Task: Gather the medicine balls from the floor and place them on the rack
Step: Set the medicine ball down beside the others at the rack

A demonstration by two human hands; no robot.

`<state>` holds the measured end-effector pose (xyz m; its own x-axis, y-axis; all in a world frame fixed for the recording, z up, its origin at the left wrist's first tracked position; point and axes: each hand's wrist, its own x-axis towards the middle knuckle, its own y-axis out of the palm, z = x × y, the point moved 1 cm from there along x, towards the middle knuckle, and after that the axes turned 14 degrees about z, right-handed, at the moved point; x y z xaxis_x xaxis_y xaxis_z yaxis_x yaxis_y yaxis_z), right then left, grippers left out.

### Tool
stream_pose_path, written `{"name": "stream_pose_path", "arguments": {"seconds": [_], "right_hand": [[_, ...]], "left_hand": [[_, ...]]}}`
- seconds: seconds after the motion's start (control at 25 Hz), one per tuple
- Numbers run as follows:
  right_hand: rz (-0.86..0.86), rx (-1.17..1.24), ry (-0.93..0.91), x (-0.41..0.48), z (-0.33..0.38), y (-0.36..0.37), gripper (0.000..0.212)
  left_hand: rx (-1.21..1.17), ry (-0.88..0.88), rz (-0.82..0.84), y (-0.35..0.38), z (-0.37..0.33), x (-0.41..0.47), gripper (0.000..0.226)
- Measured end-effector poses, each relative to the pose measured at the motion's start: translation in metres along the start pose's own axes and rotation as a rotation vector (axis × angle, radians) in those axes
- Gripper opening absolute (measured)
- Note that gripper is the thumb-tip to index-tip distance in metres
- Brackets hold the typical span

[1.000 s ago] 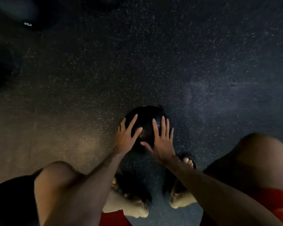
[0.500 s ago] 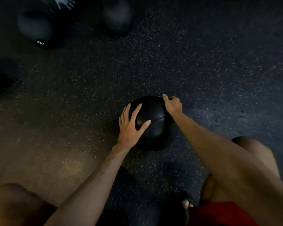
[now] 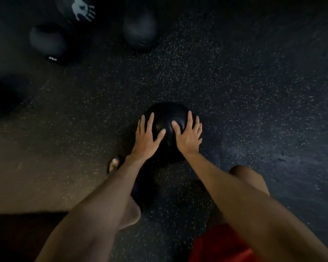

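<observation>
Count: 3 medicine balls for sure: near ball (image 3: 167, 114), left ball (image 3: 47, 44) with small white print, top-centre ball (image 3: 139, 29). 1 more dark item with a white handprint logo (image 3: 82, 11), can't tell if it's a ball. 2 hands, mine: left hand (image 3: 147, 138), right hand (image 3: 187, 138). 1 sandalled foot (image 3: 114, 164).
</observation>
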<state>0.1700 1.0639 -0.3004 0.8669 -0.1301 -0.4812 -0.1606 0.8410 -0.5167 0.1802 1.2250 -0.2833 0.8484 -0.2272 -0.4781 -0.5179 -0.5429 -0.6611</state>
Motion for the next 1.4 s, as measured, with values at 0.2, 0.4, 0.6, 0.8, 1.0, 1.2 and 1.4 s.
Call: {"name": "stream_pose_path", "arguments": {"seconds": [0.2, 0.4, 0.6, 0.8, 1.0, 1.2, 1.4], "right_hand": [[-0.008, 0.187, 0.197, 0.07, 0.015, -0.049, 0.081], [-0.273, 0.241, 0.081, 0.079, 0.019, -0.035, 0.074], [-0.338, 0.101, 0.0, 0.086, 0.039, 0.007, 0.097], [-0.327, 0.234, 0.21, 0.169, 0.093, -0.064, 0.09], [-0.4, 0.257, 0.312, 0.222, 0.11, -0.119, 0.071], [-0.395, -0.033, 0.121, 0.194, 0.087, -0.075, 0.084], [-0.324, 0.042, 0.096, 0.253, 0.093, -0.103, 0.094]], "left_hand": [[0.185, 0.123, -0.033, 0.003, -0.024, 0.049, 0.089], [0.198, 0.042, -0.043, -0.043, -0.071, 0.148, 0.069], [0.093, 0.005, 0.078, -0.095, -0.1, 0.276, 0.059], [0.148, 0.254, 0.065, -0.116, -0.109, 0.294, 0.056], [0.397, 0.526, 0.274, -0.133, -0.106, 0.298, 0.087], [0.276, 0.415, 0.294, -0.149, -0.14, 0.352, 0.079], [0.196, 0.36, 0.17, -0.14, -0.15, 0.372, 0.072]]}}
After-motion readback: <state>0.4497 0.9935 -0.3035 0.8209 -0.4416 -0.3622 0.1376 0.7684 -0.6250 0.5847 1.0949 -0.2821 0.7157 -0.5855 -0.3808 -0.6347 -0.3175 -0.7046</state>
